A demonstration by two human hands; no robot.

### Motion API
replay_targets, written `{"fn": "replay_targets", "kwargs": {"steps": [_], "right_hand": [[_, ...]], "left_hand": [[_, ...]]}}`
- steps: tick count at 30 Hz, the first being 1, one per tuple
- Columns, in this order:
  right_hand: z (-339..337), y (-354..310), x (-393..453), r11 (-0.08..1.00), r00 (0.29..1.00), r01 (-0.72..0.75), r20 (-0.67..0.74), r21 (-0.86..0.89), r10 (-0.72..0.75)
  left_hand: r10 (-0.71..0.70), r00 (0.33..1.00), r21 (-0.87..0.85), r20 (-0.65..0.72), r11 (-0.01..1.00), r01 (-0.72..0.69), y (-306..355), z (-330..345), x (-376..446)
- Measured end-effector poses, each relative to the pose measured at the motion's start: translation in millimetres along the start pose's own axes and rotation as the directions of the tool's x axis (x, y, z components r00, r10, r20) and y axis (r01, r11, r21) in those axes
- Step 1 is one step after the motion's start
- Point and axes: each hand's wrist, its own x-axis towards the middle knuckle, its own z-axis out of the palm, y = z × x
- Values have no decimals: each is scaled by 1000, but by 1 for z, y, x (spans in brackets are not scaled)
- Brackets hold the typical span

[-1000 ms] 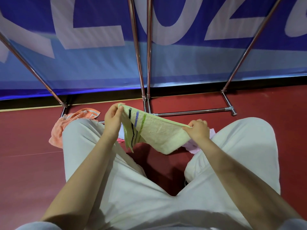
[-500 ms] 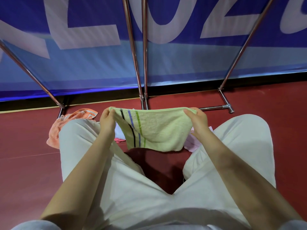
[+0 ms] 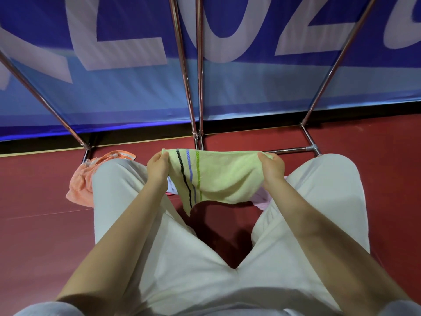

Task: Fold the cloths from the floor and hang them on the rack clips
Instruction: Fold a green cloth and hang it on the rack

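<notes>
red floor | blue banner behind | left hand, right hand pinch green cloth

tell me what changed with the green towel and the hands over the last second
The right hand rose level with the left hand and drew the green striped towel out flat between them; a second ago it sagged down toward the right hand. Both hands kept their grip on its upper corners. The orange cloth on the floor and the rack legs stayed put.

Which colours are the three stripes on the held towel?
Black, blue-violet and green, on a pale yellow-green towel, seen in the head view.
</notes>
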Motion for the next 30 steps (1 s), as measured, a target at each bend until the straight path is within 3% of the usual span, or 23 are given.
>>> {"fn": "replay_targets", "kwargs": {"steps": [5,13,16,22,27,30], "right_hand": [[22,-2,-18,999,998,-50,44,-20,51],[57,-11,-57,991,970,103,229,-85,-81],[68,-12,-62,986,952,142,284,-85,-112],[79,-15,-61,989,971,151,184,11,-150],[83,-14,-58,979,956,195,211,56,-203],[83,-17,-58,986,965,86,236,141,-118]], "left_hand": [[-85,995,-81,53,993,89,4,15,-14],[53,971,-17,233,999,-50,11,45,-44],[92,955,-66,283,995,-76,14,57,-57],[67,944,-132,323,991,-26,16,71,-67],[21,938,-161,346,986,38,20,76,-68],[-44,940,-205,338,971,119,22,77,-66]]}}
